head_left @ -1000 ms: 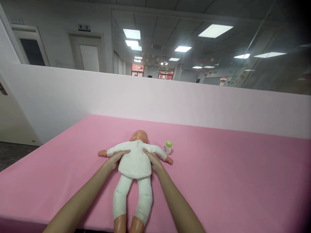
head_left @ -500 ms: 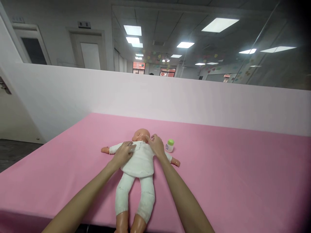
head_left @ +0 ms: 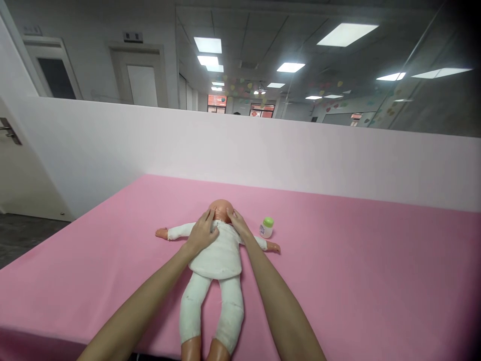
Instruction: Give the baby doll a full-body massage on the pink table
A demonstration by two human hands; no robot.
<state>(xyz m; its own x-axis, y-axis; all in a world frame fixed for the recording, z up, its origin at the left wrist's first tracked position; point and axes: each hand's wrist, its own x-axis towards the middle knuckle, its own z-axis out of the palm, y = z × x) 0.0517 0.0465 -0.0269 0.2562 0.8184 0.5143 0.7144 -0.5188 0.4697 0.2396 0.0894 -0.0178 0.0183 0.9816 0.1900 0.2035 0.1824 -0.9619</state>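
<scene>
A baby doll (head_left: 216,255) in a white cloth suit lies on its back with its arms spread to both sides. My left hand (head_left: 204,230) lies over the doll's upper chest at the left, its fingers stretched up to the side of the doll's head (head_left: 221,206). On the other side, my right hand (head_left: 239,225) rests by the doll's shoulder with its fingertips against the head. Both hands have extended fingers and touch the head without wrapping round it. They cover parts of the face and neck.
A small jar (head_left: 266,228) with a green lid stands right of the doll, near its outstretched arm. Pink cloth (head_left: 356,271) covers the table. Behind it runs a low white wall (head_left: 263,153) with glass above. A door (head_left: 26,175) is at the left.
My left hand has moved up from the doll's chest to the side of its head. The head, turned sideways before, now sits straighter. My right hand stays by the head.
</scene>
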